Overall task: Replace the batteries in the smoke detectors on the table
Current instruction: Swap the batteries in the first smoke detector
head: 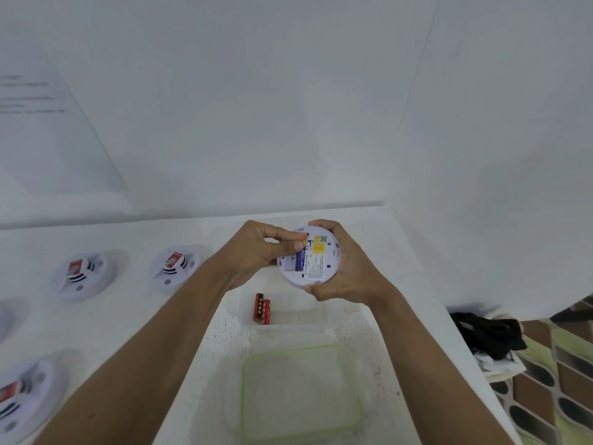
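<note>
The right hand [340, 271] grips a round white detector [316, 261] by its rim, fingers curled over the far edge and thumb hooked under the near edge. It is held above the table [154, 316], back side toward the camera, so a printed label with a yellow patch shows. The left hand [256, 248] pinches the yellow end of a blue battery [300, 258] between thumb and curled fingers. The battery lies lengthwise in the open compartment just left of the label; whether it is fully seated cannot be told.

Below the hands, two red batteries [261, 308] lie side by side, touching, in a shallow clear tub [321, 326]. Nearer the camera sits a clear, green-rimmed piece [349, 374], box or lid, which cannot be told.

Three more units rest face up on the table to the left, each with a red sticker: the far detector [85, 274], the middle detector [173, 264] just right of it, and the near detector [22, 396] at the lower left edge. They are well apart from the tub.

A white wall [288, 107] stands behind. Off the table's right edge, a dark bundle [487, 335] lies on a patterned floor.
</note>
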A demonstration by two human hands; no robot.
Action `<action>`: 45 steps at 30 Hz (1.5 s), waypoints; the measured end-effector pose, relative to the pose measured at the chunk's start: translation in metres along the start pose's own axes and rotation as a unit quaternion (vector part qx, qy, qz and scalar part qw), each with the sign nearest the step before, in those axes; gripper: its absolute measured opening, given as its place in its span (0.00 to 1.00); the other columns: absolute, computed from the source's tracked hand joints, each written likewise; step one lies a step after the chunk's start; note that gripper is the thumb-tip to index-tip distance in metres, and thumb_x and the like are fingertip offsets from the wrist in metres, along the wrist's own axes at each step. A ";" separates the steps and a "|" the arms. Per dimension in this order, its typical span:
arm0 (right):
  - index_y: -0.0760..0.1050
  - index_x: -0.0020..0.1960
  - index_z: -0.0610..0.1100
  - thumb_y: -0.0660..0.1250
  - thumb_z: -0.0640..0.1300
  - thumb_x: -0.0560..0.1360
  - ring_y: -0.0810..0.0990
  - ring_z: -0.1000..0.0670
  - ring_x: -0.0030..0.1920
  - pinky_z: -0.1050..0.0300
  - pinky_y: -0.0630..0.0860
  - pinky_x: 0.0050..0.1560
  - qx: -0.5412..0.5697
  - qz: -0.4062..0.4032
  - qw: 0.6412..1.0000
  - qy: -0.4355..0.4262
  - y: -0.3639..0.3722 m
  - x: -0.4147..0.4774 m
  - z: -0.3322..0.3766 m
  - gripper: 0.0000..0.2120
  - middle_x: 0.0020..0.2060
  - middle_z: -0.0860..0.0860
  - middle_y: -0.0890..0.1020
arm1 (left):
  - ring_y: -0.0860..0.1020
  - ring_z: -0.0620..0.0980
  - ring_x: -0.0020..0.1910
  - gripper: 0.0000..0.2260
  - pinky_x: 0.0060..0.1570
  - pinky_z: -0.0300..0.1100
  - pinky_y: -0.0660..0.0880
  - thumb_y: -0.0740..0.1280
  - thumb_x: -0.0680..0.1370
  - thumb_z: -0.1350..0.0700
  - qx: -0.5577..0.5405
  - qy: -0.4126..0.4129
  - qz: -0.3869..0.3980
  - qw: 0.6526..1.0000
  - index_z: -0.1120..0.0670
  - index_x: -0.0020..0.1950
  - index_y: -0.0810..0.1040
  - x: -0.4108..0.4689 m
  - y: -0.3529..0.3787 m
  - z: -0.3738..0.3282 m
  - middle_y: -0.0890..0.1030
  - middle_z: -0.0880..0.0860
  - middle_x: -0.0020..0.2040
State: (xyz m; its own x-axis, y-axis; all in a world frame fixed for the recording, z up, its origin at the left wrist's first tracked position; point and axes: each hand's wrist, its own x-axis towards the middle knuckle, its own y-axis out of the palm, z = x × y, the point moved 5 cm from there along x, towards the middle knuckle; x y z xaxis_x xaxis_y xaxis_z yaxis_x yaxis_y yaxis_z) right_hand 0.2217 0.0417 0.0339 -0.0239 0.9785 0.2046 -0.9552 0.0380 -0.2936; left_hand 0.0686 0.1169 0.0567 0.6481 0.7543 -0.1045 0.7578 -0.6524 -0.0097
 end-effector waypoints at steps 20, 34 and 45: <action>0.67 0.68 0.47 0.78 0.32 0.58 0.80 0.50 0.59 0.57 0.80 0.53 -0.001 0.002 1.000 -0.006 0.000 0.003 0.006 0.41 0.58 0.54 0.79 | 0.84 0.56 0.48 0.15 0.47 0.49 0.82 0.74 0.69 0.54 -0.005 -0.021 -0.047 0.999 0.60 0.53 0.84 -0.003 -0.002 -0.006 0.86 0.57 0.49; 0.67 0.68 0.47 0.79 0.38 0.58 0.80 0.50 0.60 0.58 0.79 0.54 -0.013 -0.006 1.000 0.002 -0.004 0.003 0.011 0.41 0.59 0.54 0.79 | 0.84 0.56 0.47 0.09 0.48 0.49 0.82 0.74 0.69 0.58 0.035 0.016 -0.070 0.997 0.58 0.48 0.85 -0.006 0.002 -0.012 0.86 0.56 0.47; 0.64 0.70 0.49 0.81 0.33 0.62 0.78 0.59 0.61 0.61 0.78 0.57 -0.017 -0.038 0.999 0.027 -0.010 0.009 -0.001 0.44 0.61 0.56 0.77 | 0.82 0.50 0.41 0.05 0.45 0.35 0.77 0.71 0.77 0.56 0.192 0.104 -0.188 0.958 0.48 0.50 0.86 0.006 -0.031 -0.017 0.86 0.46 0.46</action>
State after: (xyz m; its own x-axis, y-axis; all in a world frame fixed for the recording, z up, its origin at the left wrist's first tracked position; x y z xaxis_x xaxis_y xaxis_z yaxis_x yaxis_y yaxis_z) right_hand 0.2314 0.0507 0.0383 0.0644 0.9821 0.1768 -0.9428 0.1180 -0.3118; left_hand 0.0501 0.1433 0.0731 0.3669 0.9132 0.1774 0.8824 -0.2813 -0.3771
